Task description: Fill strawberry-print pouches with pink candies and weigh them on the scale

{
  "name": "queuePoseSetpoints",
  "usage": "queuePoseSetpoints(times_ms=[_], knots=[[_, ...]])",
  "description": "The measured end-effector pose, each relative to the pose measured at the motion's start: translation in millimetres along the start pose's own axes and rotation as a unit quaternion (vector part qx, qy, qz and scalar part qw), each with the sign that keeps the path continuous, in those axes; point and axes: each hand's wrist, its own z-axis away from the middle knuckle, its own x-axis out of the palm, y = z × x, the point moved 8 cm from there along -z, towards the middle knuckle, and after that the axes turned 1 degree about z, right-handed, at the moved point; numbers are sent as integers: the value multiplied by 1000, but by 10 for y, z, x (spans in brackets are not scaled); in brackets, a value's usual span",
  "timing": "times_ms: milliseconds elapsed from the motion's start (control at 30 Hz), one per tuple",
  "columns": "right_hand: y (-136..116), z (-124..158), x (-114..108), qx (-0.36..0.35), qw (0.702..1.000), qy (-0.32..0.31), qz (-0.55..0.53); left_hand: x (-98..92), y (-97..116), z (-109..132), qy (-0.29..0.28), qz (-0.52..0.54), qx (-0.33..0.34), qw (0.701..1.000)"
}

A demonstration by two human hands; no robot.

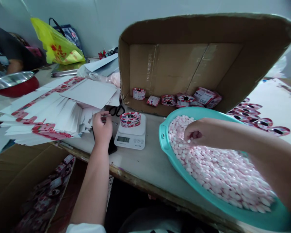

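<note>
Below the desk's near edge at the left stands an open cardboard carton [19, 181] with printed red-and-white packets [48, 191] heaped against its wall. On the desk's [140, 165] near right corner sits a teal plastic basin [163, 136], filled with pink-and-white candies [220, 174]. The person's right hand [196, 132] rests on the far side of that heap, its fingers curled in around some of the candies in a loose clench.

The left hand [102, 127] is near the desk's middle, just left of a small white kitchen scale [131, 137]. Its fingers are bent together at the edge of a fanned stack of flat white carton blanks [50, 113]; whether they grasp anything cannot be told. A black phone [112, 148] lies partly under the wrist. On the scale's platform stands a small round printed tub [130, 119], and black-handled scissors [116, 110] lie just behind it.

Farther back, a large cardboard box [184, 58] lies on its side, with several small packed boxes [181, 98] lined along its lower wall. To its right, printed die-cut labels [257, 116] are spread towards the desk's right edge.

At the far left corner are a steel bowl [11, 80], a yellow plastic bag [55, 45], and another person's arm [14, 64].
</note>
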Motion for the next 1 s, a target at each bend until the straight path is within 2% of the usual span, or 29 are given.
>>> queuePoseSetpoints(times_ms=[100, 400, 667, 800, 900, 1000], knots=[[2, 19, -50, -5, 1000, -4, -10, 10, 4, 8, 1, 0, -10, 1000], [36, 68, -273, 50, 996, 67, 20, 38, 39, 36, -12, 4, -3, 1000], [114, 92, -404, 89, 986, 138, 11, -8, 105, 22, 28, 3, 31, 999], [2, 55, -520, 80, 983, 163, 20, -36, 102, 35, 41, 27, 39, 998], [-184, 0, -566, 61, 986, 144, 54, -44, 92, 42, 40, 37, 35, 998], [-295, -91, -487, 42, 994, 62, 81, -44, 77, 43, 30, 40, 22, 998]])
